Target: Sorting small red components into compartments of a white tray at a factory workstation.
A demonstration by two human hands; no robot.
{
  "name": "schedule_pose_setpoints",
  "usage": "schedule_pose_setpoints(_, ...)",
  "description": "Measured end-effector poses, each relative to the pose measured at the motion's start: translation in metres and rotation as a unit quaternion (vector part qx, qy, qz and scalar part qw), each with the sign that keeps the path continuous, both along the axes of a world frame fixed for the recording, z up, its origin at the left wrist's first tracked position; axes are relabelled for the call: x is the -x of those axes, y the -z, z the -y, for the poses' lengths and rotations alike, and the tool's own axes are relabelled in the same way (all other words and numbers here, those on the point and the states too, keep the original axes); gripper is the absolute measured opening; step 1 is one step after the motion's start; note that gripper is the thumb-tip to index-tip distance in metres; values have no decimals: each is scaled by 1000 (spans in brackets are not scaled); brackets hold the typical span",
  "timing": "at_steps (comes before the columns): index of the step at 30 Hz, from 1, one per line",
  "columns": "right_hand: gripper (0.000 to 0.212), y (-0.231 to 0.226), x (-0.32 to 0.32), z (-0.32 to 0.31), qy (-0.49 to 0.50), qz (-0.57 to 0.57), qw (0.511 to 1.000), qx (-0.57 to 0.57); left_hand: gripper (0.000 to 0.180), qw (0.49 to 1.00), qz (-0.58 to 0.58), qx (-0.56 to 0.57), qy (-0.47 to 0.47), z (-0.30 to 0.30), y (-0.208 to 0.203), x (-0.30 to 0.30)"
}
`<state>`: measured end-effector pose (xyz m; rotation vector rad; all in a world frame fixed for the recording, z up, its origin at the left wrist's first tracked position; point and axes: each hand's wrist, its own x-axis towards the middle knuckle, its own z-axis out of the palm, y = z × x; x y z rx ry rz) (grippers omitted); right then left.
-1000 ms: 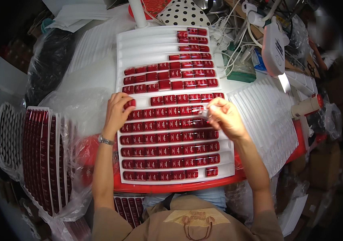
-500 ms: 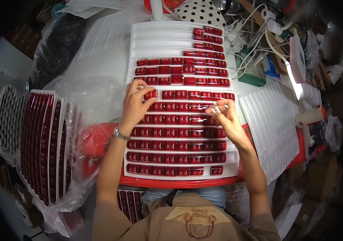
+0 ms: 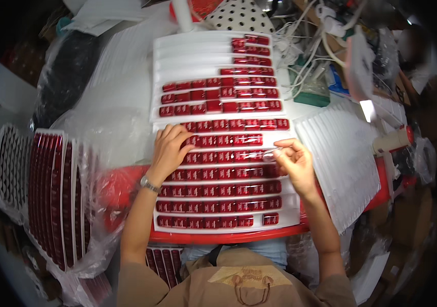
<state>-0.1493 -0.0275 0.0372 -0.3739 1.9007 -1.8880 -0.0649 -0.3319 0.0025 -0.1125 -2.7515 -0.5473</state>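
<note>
A large white ridged tray lies in front of me, carrying rows of small glossy dark-red rectangular cases. My left hand rests at the left end of a middle row, thumb and fingertips closed around the end case, which they partly hide. Over the right side of the rows, my right hand pinches a small clear, shiny piece whose exact kind I cannot make out. The row by my left fingers stops short of the tray's right edge. In the nearest row, one case stands apart from the others.
Clear ridged trays are stacked at the right. Plastic-wrapped trays of red cases stand at the left. Behind are white cables, a green box and a polka-dot cloth. A white cylinder lies far right.
My left hand has moved from one row to the row nearer me. The case it held now hardly stands apart from its row. My right hand has come slightly nearer, and the whole view has shifted.
</note>
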Motion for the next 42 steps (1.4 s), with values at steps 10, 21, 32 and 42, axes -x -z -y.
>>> schedule_pose_setpoints(10, 45, 2, -46, 56, 24, -491, 869, -52, 30, 800, -15, -595, 76, -108, -13, -39)
schedule_pose_setpoints(21, 50, 66, 191, -271, 218, -420, 708, -524, 24, 995, -23, -72, -70, 49, -13, -6)
schedule_pose_setpoints(32, 15, 53, 188, -245, 60, -417, 655, -628, 16, 993, -78, -82, -17, -31, -21, 28)
schedule_pose_setpoints(42, 12, 21, 78, -82, 152, 57, 983, 86, 27, 987, -38, -126, 92, -130, 14, 79)
